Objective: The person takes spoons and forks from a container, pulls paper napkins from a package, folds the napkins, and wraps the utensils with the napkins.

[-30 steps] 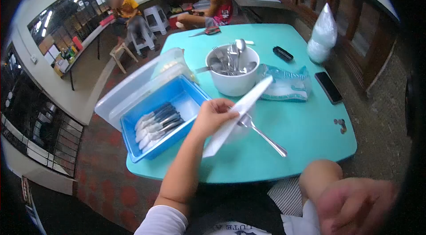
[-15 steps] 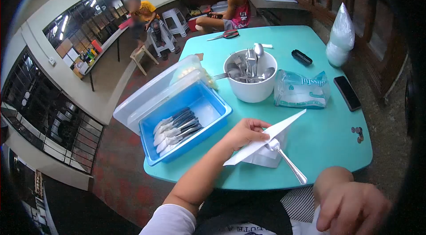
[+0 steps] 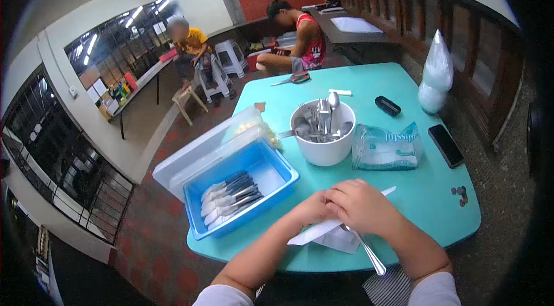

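Teal table (image 3: 271, 89), 2 bare hands meeting over its near edge. L hand (image 3: 312, 209) and R hand (image 3: 362, 206) touch, both on or just over a folded white napkin (image 3: 334, 237); R fingers bent, pressed together, overlapping L fingertips; can't tell what L fingers pinch. Metal utensil (image 3: 369, 254) pokes out under R hand, handle angled toward the wearer, its head mostly hidden. To the L, blue bin (image 3: 283, 187) w/ wrapped cutlery (image 3: 231, 199), clear lid (image 3: 196, 153) tilted behind. Beyond hands: white bucket (image 3: 324, 153) of forks & spoons, plastic napkin pack (image 3: 386, 147) beside it. Phone (image 3: 446, 146) & coins (image 3: 460, 196) at R edge.
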The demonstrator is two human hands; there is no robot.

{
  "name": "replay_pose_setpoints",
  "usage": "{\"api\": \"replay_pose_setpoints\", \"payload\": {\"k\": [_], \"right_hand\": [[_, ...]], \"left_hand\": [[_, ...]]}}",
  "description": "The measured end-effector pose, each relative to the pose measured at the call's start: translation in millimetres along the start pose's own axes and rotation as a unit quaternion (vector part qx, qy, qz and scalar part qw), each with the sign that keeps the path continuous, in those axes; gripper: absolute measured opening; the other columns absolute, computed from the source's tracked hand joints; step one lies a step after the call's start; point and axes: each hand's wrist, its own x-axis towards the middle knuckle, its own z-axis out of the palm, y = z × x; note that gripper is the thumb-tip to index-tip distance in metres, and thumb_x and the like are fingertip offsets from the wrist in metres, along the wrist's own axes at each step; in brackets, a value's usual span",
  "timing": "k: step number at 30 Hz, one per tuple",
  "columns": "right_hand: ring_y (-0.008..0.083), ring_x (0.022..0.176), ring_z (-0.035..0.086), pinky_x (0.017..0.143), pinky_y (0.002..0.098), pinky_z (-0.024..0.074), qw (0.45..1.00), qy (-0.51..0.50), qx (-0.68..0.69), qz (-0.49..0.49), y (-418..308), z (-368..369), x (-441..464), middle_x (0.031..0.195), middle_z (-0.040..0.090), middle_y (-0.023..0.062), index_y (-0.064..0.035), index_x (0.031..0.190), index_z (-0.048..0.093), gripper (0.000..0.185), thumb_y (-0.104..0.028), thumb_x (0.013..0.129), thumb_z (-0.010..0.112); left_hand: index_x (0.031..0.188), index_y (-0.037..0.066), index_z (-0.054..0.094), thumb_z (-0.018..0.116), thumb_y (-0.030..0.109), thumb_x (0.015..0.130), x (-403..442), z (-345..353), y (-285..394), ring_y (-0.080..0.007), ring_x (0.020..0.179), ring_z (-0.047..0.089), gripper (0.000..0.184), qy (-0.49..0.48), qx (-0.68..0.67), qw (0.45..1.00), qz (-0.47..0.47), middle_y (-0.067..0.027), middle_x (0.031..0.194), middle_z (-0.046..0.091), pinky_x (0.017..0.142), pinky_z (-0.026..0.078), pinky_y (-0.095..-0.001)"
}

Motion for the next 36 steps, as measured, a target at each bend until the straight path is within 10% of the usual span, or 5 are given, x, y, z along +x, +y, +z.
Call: {"api": "replay_pose_setpoints", "payload": {"k": [4, 13, 22, 36], "right_hand": [[0.0296, 0.092, 0.059, 0.084, 0.0409, 0.0439, 0.999, -0.006, -0.028, 0.030, 1, 23, -11, 0.098, 0.061, 0.0132, -0.0047, 0.111, 0.060, 0.031, -0.016, 0.083, 0.060], [0.0365, 0.083, 0.061, 0.072, 0.0453, 0.0477, 0.977, -0.122, 0.078, 0.157, 29, 17, -16, 0.092, 0.064, 0.0185, -0.0081, 0.113, 0.058, 0.035, -0.028, 0.085, 0.059], [0.0351, 0.065, 0.060, 0.060, 0.0435, 0.0452, 0.956, -0.218, 0.049, 0.191, 43, 4, -19, 0.072, 0.063, 0.0178, -0.0039, 0.081, 0.070, 0.032, -0.036, 0.081, 0.065], [0.0247, 0.057, 0.060, 0.055, 0.0364, 0.0444, 0.937, -0.162, 0.014, 0.309, 108, -27, -33, 0.065, 0.062, 0.0165, -0.0007, 0.075, 0.069, 0.026, -0.025, 0.068, 0.076]], "left_hand": [[0.105, 0.001, 0.063, 0.072, 0.007, 0.072, 4, -6, -3, -0.0116, 0.081, 0.059, 0.035, 0.013, 0.044, 0.987, -0.152, -0.0041, 0.090, 0.066, 0.070, 0.050, -0.0285], [0.098, -0.002, 0.068, 0.071, 0.001, 0.076, 0, -4, 15, -0.0082, 0.079, 0.061, 0.022, -0.081, -0.031, 0.991, -0.099, -0.0028, 0.089, 0.068, 0.072, 0.049, -0.0235], [0.101, -0.004, 0.068, 0.074, 0.002, 0.076, 0, -9, 19, -0.0083, 0.074, 0.062, 0.026, -0.066, -0.028, 0.982, -0.172, -0.0066, 0.088, 0.070, 0.068, 0.050, -0.0223], [0.106, -0.002, 0.068, 0.072, 0.008, 0.076, 2, -10, 19, -0.0110, 0.074, 0.061, 0.032, -0.009, 0.144, 0.977, -0.154, -0.0069, 0.088, 0.069, 0.070, 0.050, -0.0267]]}}
